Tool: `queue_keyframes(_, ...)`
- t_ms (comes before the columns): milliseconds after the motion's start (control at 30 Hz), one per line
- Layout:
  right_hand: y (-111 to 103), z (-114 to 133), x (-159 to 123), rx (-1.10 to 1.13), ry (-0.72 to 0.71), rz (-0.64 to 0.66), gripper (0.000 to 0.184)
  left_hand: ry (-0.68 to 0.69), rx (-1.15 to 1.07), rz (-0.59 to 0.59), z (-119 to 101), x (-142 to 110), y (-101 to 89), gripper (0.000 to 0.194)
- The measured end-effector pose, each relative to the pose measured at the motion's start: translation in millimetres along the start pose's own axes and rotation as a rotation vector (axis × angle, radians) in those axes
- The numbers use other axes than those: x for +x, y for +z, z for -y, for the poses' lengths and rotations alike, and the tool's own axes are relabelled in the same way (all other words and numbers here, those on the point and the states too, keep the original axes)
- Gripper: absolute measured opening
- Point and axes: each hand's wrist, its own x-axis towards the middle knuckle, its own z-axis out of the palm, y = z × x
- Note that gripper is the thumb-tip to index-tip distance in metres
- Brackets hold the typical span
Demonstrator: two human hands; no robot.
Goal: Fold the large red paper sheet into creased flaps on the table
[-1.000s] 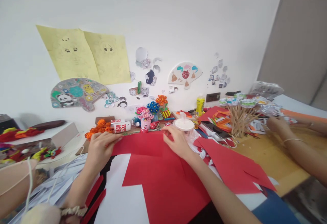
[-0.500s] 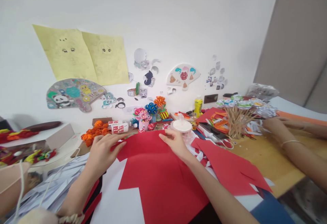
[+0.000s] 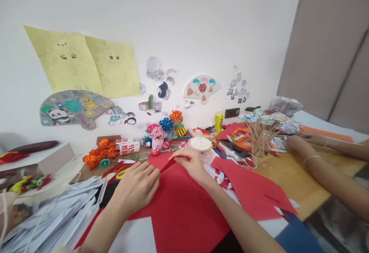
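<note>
A large sheet of red paper (image 3: pixel 186 203) lies before me over white paper (image 3: pixel 134 235), its far edge raised in a fold. Between thumb and fingers, my right hand (image 3: pixel 190 163) pinches that raised edge. My left hand (image 3: pixel 135 187) is closed at the left side of the sheet, knuckles up and fingers curled onto the paper; its fingertips are mostly hidden. Just beyond the left hand shows a yellow loop (image 3: pixel 121 173), perhaps a scissor handle. More cut red paper (image 3: pixel 253 191) lies to the right.
A lidded clear plastic cup (image 3: pixel 201 144) stands behind the right hand. Pipe-cleaner flowers (image 3: pixel 166 124), a yellow bottle (image 3: pixel 218 122) and a bundle of wooden sticks (image 3: pixel 261 137) are farther back. White paper strips (image 3: pixel 66 210) pile at left. Another person's arm (image 3: pixel 325 164) rests at right.
My left hand has moved right and nearer, from the sheet's far left corner, and has closed. My right hand has shifted slightly left, and the far edge is now folded up. The view has turned slightly right.
</note>
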Motion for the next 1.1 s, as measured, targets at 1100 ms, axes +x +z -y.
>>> queue_keyframes(1100, -2, -21, -1, 0.014, 0.083, -0.419, 0.021, -0.416, -0.481, 0.067, 33, -19, 2.8, 0.031)
